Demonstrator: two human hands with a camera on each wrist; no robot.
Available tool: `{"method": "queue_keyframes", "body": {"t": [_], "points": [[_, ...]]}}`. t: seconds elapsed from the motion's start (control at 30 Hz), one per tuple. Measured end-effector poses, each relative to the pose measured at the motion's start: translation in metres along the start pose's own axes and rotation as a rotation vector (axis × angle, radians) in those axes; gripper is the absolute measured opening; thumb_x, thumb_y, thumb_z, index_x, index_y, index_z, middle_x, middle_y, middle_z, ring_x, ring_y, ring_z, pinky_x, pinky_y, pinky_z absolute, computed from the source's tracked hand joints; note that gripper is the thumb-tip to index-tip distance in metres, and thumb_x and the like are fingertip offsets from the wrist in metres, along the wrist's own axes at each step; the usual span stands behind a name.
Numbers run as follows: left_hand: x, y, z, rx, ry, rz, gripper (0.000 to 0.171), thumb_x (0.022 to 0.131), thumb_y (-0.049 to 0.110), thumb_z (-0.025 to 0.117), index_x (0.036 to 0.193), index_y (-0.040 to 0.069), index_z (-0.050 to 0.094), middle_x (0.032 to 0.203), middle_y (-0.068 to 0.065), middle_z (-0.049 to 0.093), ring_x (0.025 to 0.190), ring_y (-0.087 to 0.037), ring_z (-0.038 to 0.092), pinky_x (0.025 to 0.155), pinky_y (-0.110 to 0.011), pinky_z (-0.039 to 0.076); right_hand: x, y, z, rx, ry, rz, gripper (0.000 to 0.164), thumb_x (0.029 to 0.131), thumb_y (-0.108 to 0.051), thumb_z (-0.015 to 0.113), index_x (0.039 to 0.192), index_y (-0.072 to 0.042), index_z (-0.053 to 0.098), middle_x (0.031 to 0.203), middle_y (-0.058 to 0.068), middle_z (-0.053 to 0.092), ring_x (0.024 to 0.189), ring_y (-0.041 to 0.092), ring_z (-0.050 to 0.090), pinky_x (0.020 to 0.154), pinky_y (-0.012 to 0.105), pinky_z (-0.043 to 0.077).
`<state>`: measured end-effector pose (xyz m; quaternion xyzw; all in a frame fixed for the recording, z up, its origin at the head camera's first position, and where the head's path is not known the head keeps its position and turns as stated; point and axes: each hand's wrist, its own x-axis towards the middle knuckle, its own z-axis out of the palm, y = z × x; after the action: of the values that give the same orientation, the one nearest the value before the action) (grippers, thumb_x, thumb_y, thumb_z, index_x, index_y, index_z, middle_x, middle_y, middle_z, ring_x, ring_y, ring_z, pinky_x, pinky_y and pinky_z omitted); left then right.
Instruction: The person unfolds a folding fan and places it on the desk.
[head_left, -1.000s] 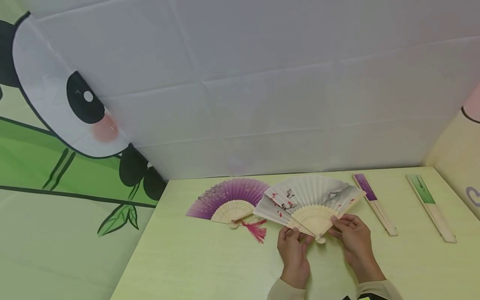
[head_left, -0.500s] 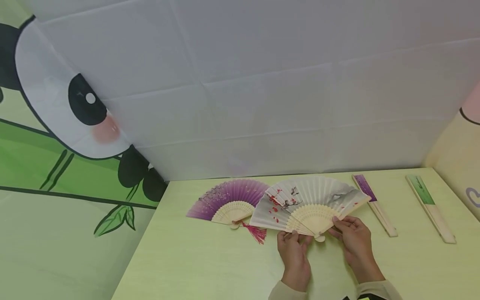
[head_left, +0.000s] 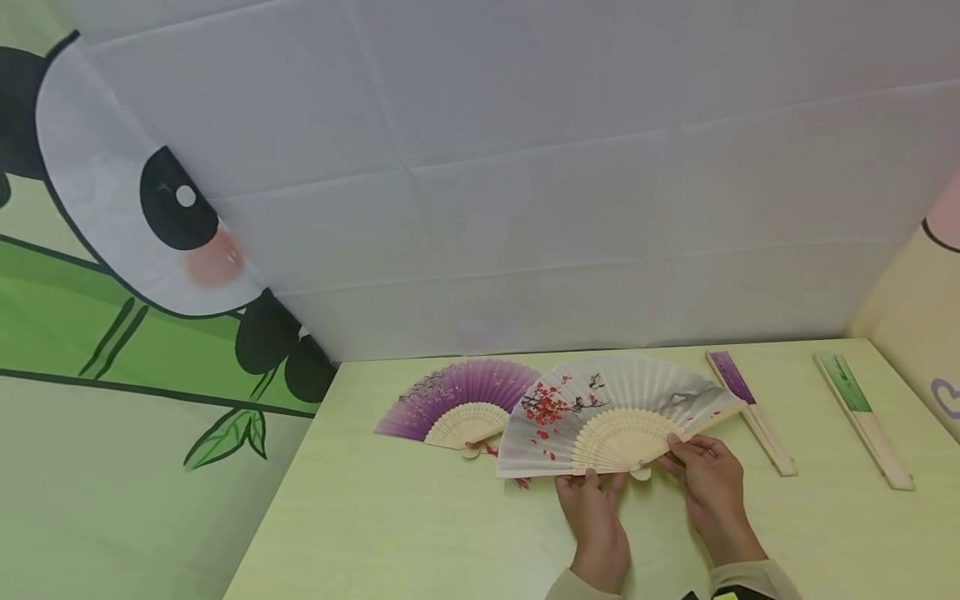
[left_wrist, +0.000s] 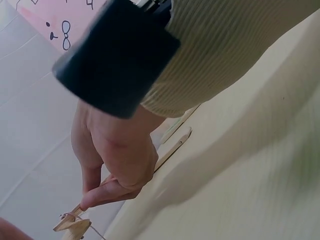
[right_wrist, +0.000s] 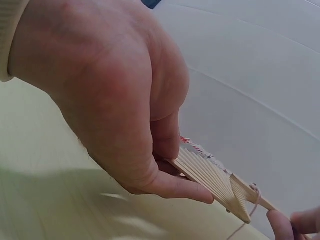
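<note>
The left hand (head_left: 595, 525) pinches the lower left guard stick of a white folding fan (head_left: 624, 408), thumb on top, the gap between its fingers nearly closed on the slat. The right hand (head_left: 711, 496) pinches the right guard stick, thumb on top and the other fingers bent beneath. The fan is spread wide between the 2 hands, red blossoms at left, its pivot end toward the person; a pale cord (right_wrist: 256, 194) loops through the pivot. Whether its far rim touches the table (head_left: 375, 533) cannot be told.

In the head view its left side overlaps an open purple folding fan (head_left: 457, 408) and partly hides a red tassel (head_left: 522, 483); its right tip crosses a closed purple fan (head_left: 750, 412). A closed green fan (head_left: 862, 421) lies farther right, near the right table edge. Pale table surface runs from the left hand to the slanting left edge. The back edge meets a creased white backdrop (head_left: 480, 183); a panda-print drape (head_left: 112, 208) hangs at left, a cream drape (head_left: 915, 308) at right.
</note>
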<state>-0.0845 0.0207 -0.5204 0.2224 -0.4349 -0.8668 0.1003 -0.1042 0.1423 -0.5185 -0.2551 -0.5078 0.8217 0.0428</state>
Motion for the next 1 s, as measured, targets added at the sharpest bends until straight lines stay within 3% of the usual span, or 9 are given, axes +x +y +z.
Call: {"method": "queue_keyframes", "body": {"t": [0.33, 0.6, 0.83, 1.0], "points": [[0.0, -0.003, -0.002, 0.008, 0.002, -0.016, 0.042, 0.106, -0.008, 0.039, 0.148, -0.008, 0.031, 0.135, -0.03, 0.051, 0.112, -0.031, 0.062, 0.092, -0.047, 0.063, 0.005, 0.004, 0.001, -0.019, 0.032, -0.032, 0.018, 0.104, 0.004, 0.061, 0.112, 0.002, 0.044, 0.083, -0.007, 0.061, 0.074, 0.004, 0.069, 0.075, 0.019, 0.062], [-0.003, -0.002, -0.001, 0.01, -0.003, -0.048, 0.052, 0.104, -0.01, 0.039, 0.154, -0.006, 0.022, 0.144, -0.034, 0.046, 0.124, -0.037, 0.058, 0.098, -0.054, 0.06, 0.018, 0.005, -0.003, -0.164, 0.007, -0.089, 0.022, 0.103, 0.005, 0.062, 0.118, 0.007, 0.046, 0.08, -0.005, 0.059, 0.068, 0.004, 0.068, 0.069, 0.021, 0.063], [-0.01, -0.001, 0.001, 0.057, -0.017, -0.151, 0.048, 0.103, -0.001, 0.042, 0.149, -0.002, 0.028, 0.12, -0.021, 0.059, 0.098, -0.025, 0.062, 0.099, -0.054, 0.058, 0.033, 0.0, -0.011, -0.288, -0.011, -0.12, 0.03, 0.103, 0.002, 0.064, 0.126, 0.013, 0.049, 0.08, -0.005, 0.061, 0.066, 0.003, 0.066, 0.067, 0.021, 0.063], [-0.016, -0.001, 0.003, 0.072, -0.038, -0.217, 0.035, 0.103, 0.004, 0.041, 0.136, -0.005, 0.034, 0.111, -0.02, 0.056, 0.103, -0.03, 0.06, 0.101, -0.057, 0.056, 0.043, -0.002, -0.017, -0.339, -0.017, -0.117, 0.036, 0.103, 0.001, 0.065, 0.132, 0.015, 0.05, 0.079, -0.009, 0.064, 0.067, 0.001, 0.068, 0.068, 0.021, 0.063]]}}
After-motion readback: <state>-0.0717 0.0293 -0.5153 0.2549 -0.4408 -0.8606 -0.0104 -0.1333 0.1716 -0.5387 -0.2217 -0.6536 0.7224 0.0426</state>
